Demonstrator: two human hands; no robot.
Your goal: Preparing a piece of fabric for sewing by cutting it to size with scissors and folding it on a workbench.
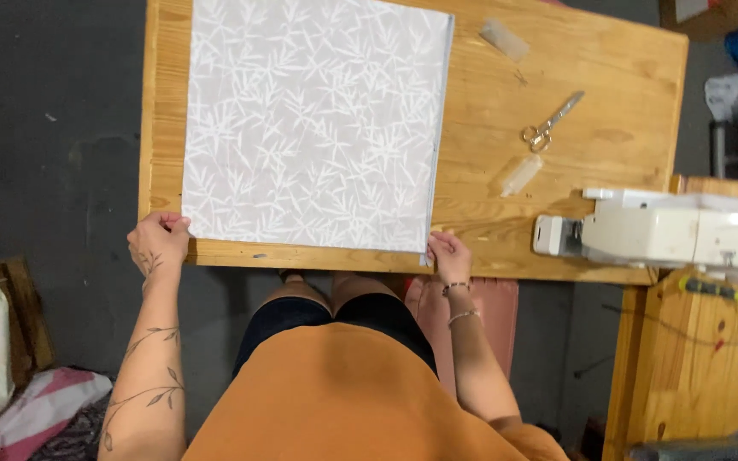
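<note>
Holding Leaf-Print Fabric Flat at the Table Edge

Standing on dark floor, I face a wooden table. Grey leaf-print fabric lies flat there. My left hand and right hand pinch its near corners. White sewing machine, scissors sit right.
</note>
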